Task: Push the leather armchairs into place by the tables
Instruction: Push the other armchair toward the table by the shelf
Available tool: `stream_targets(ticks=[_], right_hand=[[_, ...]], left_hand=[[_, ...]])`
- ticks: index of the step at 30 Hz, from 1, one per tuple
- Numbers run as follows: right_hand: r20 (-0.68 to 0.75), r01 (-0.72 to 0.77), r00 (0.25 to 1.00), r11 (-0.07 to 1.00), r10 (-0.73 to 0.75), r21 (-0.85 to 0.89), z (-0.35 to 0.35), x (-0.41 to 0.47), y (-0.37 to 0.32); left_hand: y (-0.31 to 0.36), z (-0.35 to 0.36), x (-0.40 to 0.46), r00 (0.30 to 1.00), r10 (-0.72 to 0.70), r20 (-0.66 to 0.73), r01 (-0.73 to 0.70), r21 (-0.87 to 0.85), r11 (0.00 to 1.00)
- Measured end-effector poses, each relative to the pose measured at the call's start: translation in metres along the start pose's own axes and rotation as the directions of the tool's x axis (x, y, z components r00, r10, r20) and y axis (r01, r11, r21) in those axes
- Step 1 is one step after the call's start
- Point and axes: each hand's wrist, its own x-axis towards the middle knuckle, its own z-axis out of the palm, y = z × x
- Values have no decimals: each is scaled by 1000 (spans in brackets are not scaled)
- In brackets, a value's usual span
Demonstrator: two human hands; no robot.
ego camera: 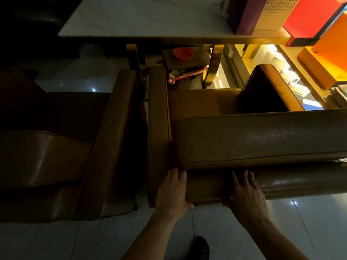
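Black shoe [201, 247] on pale tiles [319, 222]; my left hand [173, 192] and right hand [246, 192] each grip the back roll of the brown leather armchair [253, 139], fronting the white marble-topped table [142, 17]. Pushed askew, I judge its armrest could ram the curved gold table leg [213, 68].

Left hand [172, 190], right hand [246, 192] side by side on armchair [262, 139] back; fingers over top, thumbs round near edge; other armchair [65, 147] left of hands; table [131, 19] beyond; shoe [201, 248] below hands.
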Motion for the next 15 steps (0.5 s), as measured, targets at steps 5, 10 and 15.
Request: stream_targets(ticks=[5,10,15], right_hand=[[-4,4,1000,1000,-4,-10,5,-10,-8],[-12,-1,1000,1000,1,-6,5,-10,-9],[-16,-19,1000,1000,19,-6,8,-15,-14]], left_hand=[[-9,2,-11,1000,-3,7,3,0,1000],[-7,3,-14,1000,-6,4,6,7,1000],[-7,2,-22,1000,-6,0,6,-5,1000]])
